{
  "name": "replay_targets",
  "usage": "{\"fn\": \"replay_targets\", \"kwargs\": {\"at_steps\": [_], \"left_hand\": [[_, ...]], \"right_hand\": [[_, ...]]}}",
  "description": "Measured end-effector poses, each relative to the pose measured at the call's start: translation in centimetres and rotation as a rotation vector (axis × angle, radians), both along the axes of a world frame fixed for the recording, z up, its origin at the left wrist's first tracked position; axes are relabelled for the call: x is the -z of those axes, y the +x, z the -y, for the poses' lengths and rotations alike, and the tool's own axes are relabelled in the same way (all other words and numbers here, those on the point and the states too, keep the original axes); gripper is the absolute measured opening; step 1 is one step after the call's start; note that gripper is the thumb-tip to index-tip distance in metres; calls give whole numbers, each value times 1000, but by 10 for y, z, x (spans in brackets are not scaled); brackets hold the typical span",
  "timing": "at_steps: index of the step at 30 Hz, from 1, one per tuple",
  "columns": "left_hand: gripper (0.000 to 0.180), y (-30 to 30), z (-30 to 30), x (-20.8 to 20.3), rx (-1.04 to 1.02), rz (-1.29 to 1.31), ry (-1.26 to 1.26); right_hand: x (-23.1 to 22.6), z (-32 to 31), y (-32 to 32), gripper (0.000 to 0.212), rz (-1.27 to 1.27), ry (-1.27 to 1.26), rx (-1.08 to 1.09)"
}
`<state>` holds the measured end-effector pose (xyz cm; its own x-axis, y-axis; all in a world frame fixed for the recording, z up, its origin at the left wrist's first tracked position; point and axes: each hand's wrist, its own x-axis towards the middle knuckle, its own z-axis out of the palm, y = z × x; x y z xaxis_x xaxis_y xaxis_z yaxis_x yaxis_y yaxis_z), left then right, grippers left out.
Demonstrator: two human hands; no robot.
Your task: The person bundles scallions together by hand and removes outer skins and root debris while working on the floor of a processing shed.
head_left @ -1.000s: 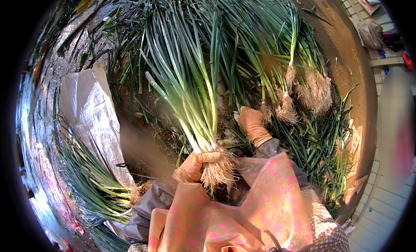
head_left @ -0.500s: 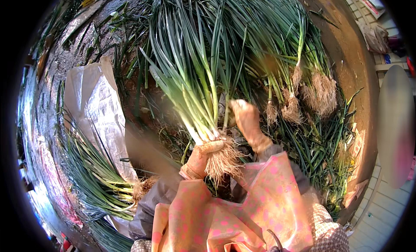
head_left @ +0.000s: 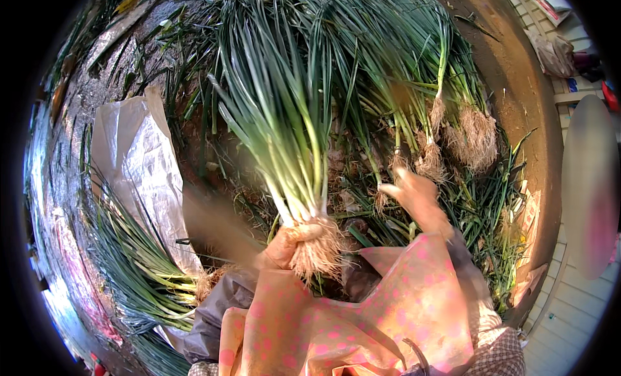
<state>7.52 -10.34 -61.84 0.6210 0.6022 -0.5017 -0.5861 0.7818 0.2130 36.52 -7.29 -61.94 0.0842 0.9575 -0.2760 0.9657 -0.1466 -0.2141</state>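
Observation:
My left hand [head_left: 289, 241] is closed round the white lower stems of a bunch of green onions [head_left: 299, 175], just above their roots. Pale stringy roots [head_left: 318, 250] hang from the bunch over the edge of my spotted apron, while the long leaves point away from me. To the right, my right hand [head_left: 420, 198] has thumb and forefinger apart with nothing visible between them. Close to the thumb tip lies the root end of a single green onion [head_left: 377, 175]. Other rooted onions [head_left: 428, 159] lie just beyond the fingers.
A big pile of green onions [head_left: 388, 46] spreads across the far side, with a thick root clump [head_left: 475, 138] at right. Another bundle [head_left: 152, 259] lies at left by a whitish sheet [head_left: 139, 150]. Loose leaf trimmings [head_left: 482, 227] cover the ground at right.
My right hand has moved right and nearer, away from the bunch toward the loose onions. The held bunch has shifted slightly left and nearer in my left hand.

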Motion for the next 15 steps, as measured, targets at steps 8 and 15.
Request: {"fn": "replay_targets", "kwargs": {"at_steps": [8, 15], "left_hand": [[51, 23, -3, -15, 146, 43, 8], [46, 45, -4, 4, 31, 19, -59]], "right_hand": [[46, -57, -31, 41, -714, -353, 270], [26, -50, -72, 31, -1151, -123, 606]]}}
